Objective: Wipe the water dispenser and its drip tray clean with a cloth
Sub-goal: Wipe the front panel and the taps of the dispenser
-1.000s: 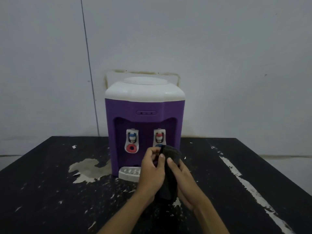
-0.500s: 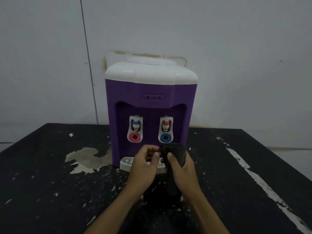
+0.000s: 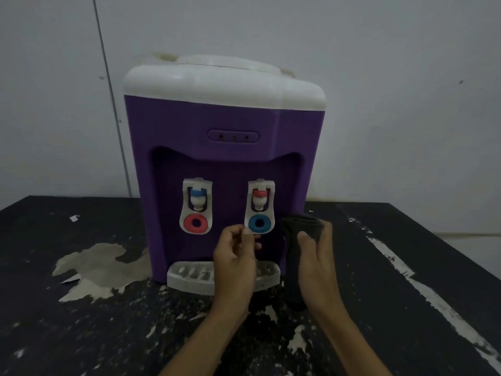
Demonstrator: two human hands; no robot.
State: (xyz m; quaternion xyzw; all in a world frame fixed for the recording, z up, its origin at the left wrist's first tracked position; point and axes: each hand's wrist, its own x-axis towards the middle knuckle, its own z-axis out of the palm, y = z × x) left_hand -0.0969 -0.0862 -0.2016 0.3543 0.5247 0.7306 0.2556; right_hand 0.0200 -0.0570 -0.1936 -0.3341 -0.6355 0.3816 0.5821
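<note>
Right hand (image 3: 320, 259): fingers (image 3: 304, 236) curled round a dark grey folded cloth (image 3: 301, 226), held upright just beside the right front corner of the purple plastic water dispenser with white lid (image 3: 217, 126). Left hand (image 3: 234, 261): fingers curled, holding nothing, tips just under the blue round tap lever (image 3: 259, 223); contact cannot be determined. White slotted drip tray (image 3: 189, 278) sits at the dispenser's foot on the scuffed black tabletop (image 3: 108, 335), partly covered by the left hand.

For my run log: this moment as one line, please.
right hand: holds dark cloth beside dispenser | left hand: curled at blue-ringed lever, contact unclear | drip tray: in place
</note>
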